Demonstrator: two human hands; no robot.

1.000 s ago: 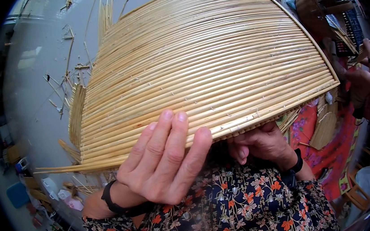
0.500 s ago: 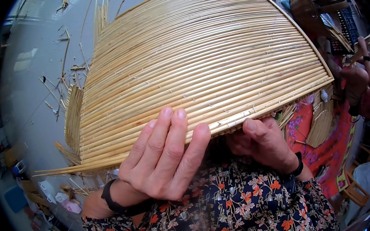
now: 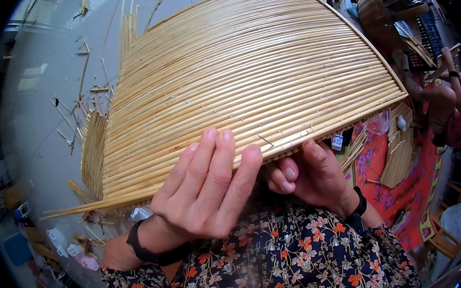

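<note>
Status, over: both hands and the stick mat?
Left hand over near edge of stick mat, thumb hidden. Right hand at same edge, farther right. Stick ends jutting out left.

Grey floor (image 3: 34,148) below | left: loose stalk scraps (image 3: 99,89) lie scattered | far right: there's a woven basket (image 3: 372,14) | right: red flowered cloth (image 3: 382,196) spreads out, pale stalk pieces (image 3: 398,163) on top

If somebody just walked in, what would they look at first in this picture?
Probably the big mat of straw-coloured sticks, because it fills the middle of the picture. Next might come the person's left hand, its fingers resting on top at the mat's near edge, and the right hand farther along that edge. A bright red flowered cloth also stands out at the lower right.
</note>
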